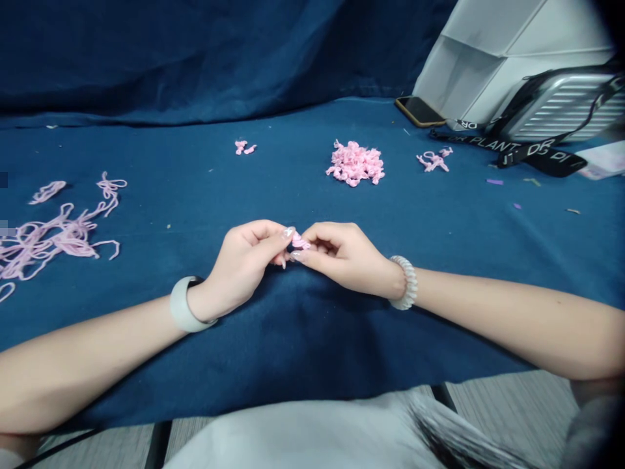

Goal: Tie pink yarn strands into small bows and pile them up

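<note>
Near the middle of the blue cloth (205,169), my left hand (251,260) and my right hand (342,254) meet at the fingertips. Between them is a small piece of pink yarn (300,242), pinched from both sides. A pile of knotted pink yarn pieces (355,163) lies beyond my right hand. A smaller pink bit (244,148) sits farther back, beyond my left hand. Loose strands of light pink yarn (73,241) spread out at the far left, with a short bundle (49,191) behind them. To the right of the pile is a looped pink piece (434,159).
A phone (420,111) lies at the back right, beside a white box (463,71). Next to it stand a silver ridged case (571,104) and a black lettered strap (517,146). Small purple scraps (495,182) lie on the cloth at right.
</note>
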A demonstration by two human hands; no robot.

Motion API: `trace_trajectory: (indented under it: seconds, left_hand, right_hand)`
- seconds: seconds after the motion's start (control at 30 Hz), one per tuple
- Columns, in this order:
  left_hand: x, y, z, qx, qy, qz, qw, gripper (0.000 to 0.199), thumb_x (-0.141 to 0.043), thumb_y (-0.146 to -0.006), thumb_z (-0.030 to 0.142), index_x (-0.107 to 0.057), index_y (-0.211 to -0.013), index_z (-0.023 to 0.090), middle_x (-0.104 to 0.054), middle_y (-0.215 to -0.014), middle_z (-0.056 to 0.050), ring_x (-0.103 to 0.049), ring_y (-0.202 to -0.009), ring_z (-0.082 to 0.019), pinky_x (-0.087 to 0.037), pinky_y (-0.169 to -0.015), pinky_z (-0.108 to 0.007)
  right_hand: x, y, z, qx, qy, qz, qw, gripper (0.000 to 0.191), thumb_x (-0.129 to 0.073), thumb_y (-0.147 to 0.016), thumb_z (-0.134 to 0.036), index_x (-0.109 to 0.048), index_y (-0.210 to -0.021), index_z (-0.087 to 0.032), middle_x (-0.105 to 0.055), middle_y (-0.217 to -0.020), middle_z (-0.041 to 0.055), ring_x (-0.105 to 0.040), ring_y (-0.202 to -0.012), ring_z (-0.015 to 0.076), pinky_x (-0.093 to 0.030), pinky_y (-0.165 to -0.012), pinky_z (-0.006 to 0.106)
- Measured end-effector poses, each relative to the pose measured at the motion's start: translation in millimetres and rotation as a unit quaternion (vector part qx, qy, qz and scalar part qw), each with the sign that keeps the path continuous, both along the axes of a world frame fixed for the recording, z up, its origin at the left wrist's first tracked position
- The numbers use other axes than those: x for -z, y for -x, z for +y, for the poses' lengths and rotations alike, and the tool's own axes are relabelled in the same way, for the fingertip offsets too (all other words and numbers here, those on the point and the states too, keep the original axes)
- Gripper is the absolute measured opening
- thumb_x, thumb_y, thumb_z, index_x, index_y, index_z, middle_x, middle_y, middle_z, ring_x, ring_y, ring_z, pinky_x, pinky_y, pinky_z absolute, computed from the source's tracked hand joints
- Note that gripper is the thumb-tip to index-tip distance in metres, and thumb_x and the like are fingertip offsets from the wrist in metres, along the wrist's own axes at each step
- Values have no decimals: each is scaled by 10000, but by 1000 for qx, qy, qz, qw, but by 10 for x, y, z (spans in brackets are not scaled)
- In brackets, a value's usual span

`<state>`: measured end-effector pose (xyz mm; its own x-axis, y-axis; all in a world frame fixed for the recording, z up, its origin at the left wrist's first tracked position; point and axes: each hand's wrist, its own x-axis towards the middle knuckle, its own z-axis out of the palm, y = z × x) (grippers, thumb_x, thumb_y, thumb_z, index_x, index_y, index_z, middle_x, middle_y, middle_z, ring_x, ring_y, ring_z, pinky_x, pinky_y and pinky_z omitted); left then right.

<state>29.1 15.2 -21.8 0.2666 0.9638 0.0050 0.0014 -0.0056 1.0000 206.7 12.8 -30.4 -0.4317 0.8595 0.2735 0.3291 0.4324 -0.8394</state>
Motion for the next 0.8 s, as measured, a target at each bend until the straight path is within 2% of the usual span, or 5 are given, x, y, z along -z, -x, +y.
trace_trajectory:
  seconds: [0.33,0.5,0.63,0.8]
  left_hand:
    - [18,7,12,4,-6,17,1000,124,-649,-789,270,-671,-731,163,-613,-593,11,-535,-576,-86,-409,-573,-198]
    - [3,14,24,21,-6,39,999,138,-626,-799,287,-680,-790,160,-634,-651,-9,-546,-605,-102,-404,-552,-204]
    - [-6,1,23,16,0,50,999,112,-655,-761,261,-659,-730,154,-623,-630,-6,-536,-591,-105,-403,-556,-211]
    - [3,2,23,3,2,50,999,126,-617,-786,256,-640,-714,155,-618,-611,-4,-537,-582,-105,-403,-559,-214]
  right_hand:
    - [3,-13,3,6,12,44,999,247,-538,-859,-320,-633,-745,-123,-593,-656,10,-465,-564,73,-362,-539,194]
    - [-16,-30,7,-2,16,41,999,266,-528,-868,-306,-618,-697,-123,-548,-603,-7,-431,-539,66,-342,-528,198]
    - [-37,-33,9,-13,37,51,998,284,-530,-865,-316,-605,-668,-126,-545,-596,-9,-437,-538,66,-351,-538,200]
    - [-50,-39,12,-4,68,75,995,249,-540,-852,-286,-606,-670,-128,-541,-584,-18,-415,-505,57,-339,-516,200]
